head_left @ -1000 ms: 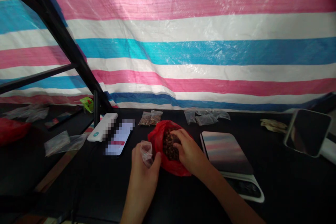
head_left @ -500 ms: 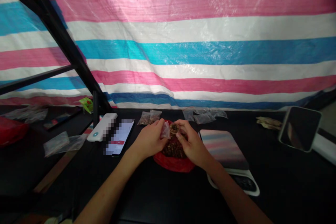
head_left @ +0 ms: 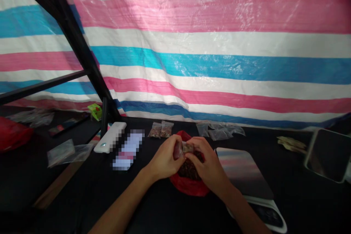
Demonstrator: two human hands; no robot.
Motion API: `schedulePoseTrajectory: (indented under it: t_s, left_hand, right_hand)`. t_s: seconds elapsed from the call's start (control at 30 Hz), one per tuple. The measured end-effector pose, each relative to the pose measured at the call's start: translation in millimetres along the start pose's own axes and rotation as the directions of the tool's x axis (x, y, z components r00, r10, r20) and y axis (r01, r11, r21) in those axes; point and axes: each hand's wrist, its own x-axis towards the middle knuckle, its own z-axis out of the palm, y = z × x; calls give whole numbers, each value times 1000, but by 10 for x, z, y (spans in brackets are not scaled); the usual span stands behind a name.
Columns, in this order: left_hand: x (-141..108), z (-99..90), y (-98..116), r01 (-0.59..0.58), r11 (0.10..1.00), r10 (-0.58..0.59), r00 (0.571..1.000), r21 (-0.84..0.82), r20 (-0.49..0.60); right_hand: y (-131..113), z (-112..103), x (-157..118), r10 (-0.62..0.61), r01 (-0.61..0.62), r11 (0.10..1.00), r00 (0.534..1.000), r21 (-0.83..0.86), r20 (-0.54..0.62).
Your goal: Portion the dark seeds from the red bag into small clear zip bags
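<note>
My left hand (head_left: 165,158) is closed on a small clear plastic bag (head_left: 178,149). Between the fingers of my right hand (head_left: 210,164) is a small round cup (head_left: 188,147), tipped toward the bag's mouth; fingers partly hide both. Directly below lies a red plastic bag (head_left: 189,188), its mouth spread around a heap of brown dried bits (head_left: 189,170). To the right of it stands a kitchen scale (head_left: 245,172), partly covered by my right forearm. Two filled clear bags (head_left: 161,129) lie behind my left hand.
Behind the red bag are several clear bags (head_left: 219,131). A phone (head_left: 128,150) and a white device (head_left: 111,137) lie left, near a black metal post (head_left: 79,51). At right are a dark-screened device (head_left: 327,155) and a crumpled tan piece (head_left: 291,144). Striped sheeting (head_left: 205,44) hangs behind.
The cup in my right hand has turned from showing its brown contents to lying tipped against the small bag. The view has shifted, so everything sits lower and further right.
</note>
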Motion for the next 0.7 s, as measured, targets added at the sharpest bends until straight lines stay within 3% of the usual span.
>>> schedulePoseTrajectory:
  t_s: [0.27,0.4,0.5,0.6,0.7]
  left_hand:
    - [19,25,-71,-33,999,34,998,24,-45]
    - [4,67,-74,-73,996,77,994,48,-81]
    - [0,74,-52,-20,991,33,994,130,-102]
    - [-4,65,-56,3,981,6,999,192,-45]
    - [-24,59,-73,-51,988,56,998,143,-32]
  right_hand:
    - [-62,-58,-56,-117,138,980,982,-142,148]
    - [-20,-29,-69,-178,194,964,979,-181,96]
    - [-10,-42,-71,-222,229,951,973,-210,56]
    - [-21,-89,-66,-228,226,947,973,-228,18]
    - [-30,-144,-67,-239,226,940,971,-256,-20]
